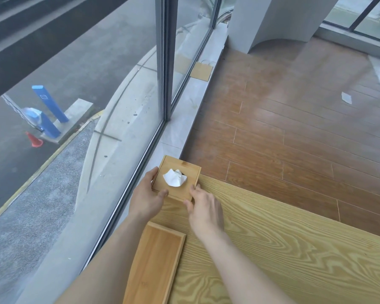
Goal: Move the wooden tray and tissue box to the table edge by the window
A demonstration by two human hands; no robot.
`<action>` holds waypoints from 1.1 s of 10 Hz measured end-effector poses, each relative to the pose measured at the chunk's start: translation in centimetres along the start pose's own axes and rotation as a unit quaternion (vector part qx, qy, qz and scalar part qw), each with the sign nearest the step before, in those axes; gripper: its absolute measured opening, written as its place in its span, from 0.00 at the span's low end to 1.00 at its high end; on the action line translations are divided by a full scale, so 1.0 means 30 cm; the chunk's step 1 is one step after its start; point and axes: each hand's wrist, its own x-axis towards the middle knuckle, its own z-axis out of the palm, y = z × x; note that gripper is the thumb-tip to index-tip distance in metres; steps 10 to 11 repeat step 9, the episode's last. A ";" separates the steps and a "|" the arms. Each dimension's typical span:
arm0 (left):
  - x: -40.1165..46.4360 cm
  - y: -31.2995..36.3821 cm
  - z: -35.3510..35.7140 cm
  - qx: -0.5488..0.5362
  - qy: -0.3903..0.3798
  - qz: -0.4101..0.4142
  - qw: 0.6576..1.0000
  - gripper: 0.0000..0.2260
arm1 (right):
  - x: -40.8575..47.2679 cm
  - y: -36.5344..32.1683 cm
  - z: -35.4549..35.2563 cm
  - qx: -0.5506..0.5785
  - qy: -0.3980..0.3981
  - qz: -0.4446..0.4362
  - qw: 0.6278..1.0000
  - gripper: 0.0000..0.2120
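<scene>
A square wooden tissue box [185,171] with a white tissue poking from its top stands at the far left corner of the light wood table [283,249], right by the window. My left hand [146,197] grips its left and near side, thumb on the lid. My right hand [203,207] touches its near right corner with the fingertips. A long shallow wooden tray [155,266] lies empty along the table's left edge, nearer to me, between my two forearms.
Floor-to-ceiling glass [97,106] with a dark frame post [166,62] runs along the left. A grey sill [184,119] holds a brown paper bag [201,70]. Wooden floor [294,128] lies beyond the table, and a white pillar [250,20] stands at the back.
</scene>
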 end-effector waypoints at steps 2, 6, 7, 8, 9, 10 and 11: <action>0.047 0.019 0.004 -0.001 0.004 -0.003 1.000 0.32 | 0.047 -0.004 -0.006 -0.001 0.002 -0.003 1.000 0.23; 0.074 0.025 0.006 -0.027 0.001 -0.008 1.000 0.31 | 0.065 0.001 -0.003 -0.001 -0.009 -0.004 1.000 0.23; 0.070 0.026 0.006 -0.025 -0.002 -0.003 1.000 0.31 | 0.062 0.007 -0.001 -0.005 -0.014 -0.005 1.000 0.24; 0.063 0.040 0.007 0.000 -0.003 -0.005 1.000 0.33 | 0.054 0.028 -0.002 0.006 -0.023 0.000 1.000 0.27; 0.049 0.059 0.002 0.097 0.051 -0.010 0.994 0.37 | 0.030 0.053 -0.019 -0.011 -0.062 0.001 0.998 0.33; 0.049 0.059 0.002 0.097 0.051 -0.010 0.994 0.37 | 0.030 0.053 -0.019 -0.011 -0.062 0.001 0.998 0.33; 0.049 0.059 0.002 0.097 0.051 -0.010 0.994 0.37 | 0.030 0.053 -0.019 -0.011 -0.062 0.001 0.998 0.33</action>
